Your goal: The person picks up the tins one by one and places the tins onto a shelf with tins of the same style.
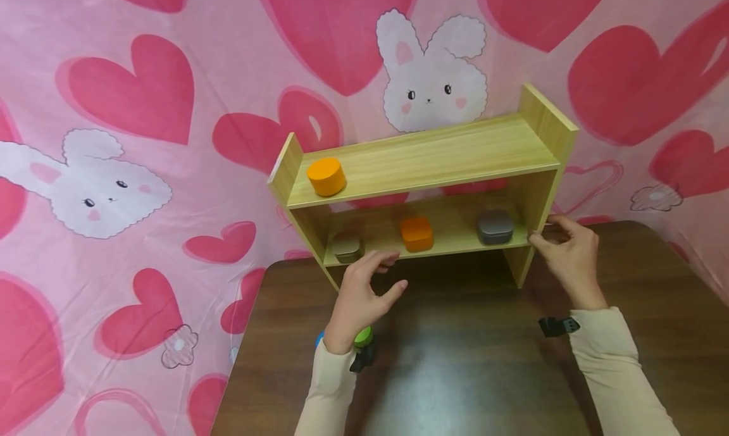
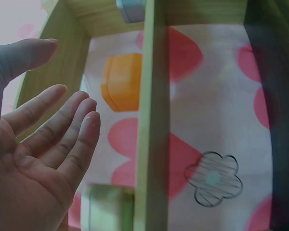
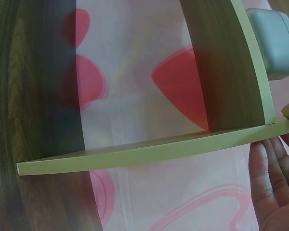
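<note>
A light wooden two-tier shelf (image 1: 438,152) stands on the table. My right hand (image 1: 574,260) grips its right side panel (image 3: 149,155), thumb on one face and fingers on the other. Beside that grip, a grey rounded box (image 1: 495,227) sits on the lower tier. My left hand (image 1: 360,300) is held in front of the lower tier, fingers spread and nothing in them. Behind it are a small metallic-looking box (image 1: 346,251) and, mid-tier, an orange rounded box (image 1: 417,235). An orange cylinder (image 1: 326,176) stands at the upper tier's left end.
Under my left wrist, a green object (image 1: 363,336) and a blue one (image 1: 319,340) lie on the dark wooden table (image 1: 455,360), both partly hidden. A pink cloth (image 1: 228,37) with hearts and rabbits hangs behind the shelf.
</note>
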A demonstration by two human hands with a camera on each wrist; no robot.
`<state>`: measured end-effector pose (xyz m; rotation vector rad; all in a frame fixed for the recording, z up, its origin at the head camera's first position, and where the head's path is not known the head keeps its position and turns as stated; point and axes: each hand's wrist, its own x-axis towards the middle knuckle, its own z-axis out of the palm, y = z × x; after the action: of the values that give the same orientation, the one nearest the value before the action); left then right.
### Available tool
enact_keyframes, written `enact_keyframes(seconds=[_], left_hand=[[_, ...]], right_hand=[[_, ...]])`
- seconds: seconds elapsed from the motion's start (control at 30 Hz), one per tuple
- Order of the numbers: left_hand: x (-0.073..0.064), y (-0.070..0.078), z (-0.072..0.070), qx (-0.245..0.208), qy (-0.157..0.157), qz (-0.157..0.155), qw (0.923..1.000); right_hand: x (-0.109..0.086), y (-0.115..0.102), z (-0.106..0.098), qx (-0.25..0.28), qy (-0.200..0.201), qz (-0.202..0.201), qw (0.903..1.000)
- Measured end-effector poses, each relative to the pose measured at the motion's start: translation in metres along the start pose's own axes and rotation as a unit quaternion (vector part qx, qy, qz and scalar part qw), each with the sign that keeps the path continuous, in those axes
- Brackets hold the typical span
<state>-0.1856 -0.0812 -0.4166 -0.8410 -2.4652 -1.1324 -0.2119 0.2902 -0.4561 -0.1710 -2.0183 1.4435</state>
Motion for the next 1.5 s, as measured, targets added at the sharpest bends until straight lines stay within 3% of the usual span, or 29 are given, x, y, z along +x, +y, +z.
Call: enact_keyframes(seconds=[0.63,0.97,1.5], left_hand=[[-0.04,-0.037,-0.01,0.037,0.005,-0.078,0.9962],[-0.061,-0.056,-0.012,0.057,0.0,-0.104,0.9929],[-0.077,-0.073,-0.011,0.046,-0.011,-0.129,0.9905]], right_hand=[[0.001,-0.001,0.0,0.005,0.009,-0.021,0.9997],[0.0,0.001,0.001,0.008,0.008,-0.021,0.9997],[-0.001,0.002,0.001,0.008,0.01,-0.019,0.9997]])
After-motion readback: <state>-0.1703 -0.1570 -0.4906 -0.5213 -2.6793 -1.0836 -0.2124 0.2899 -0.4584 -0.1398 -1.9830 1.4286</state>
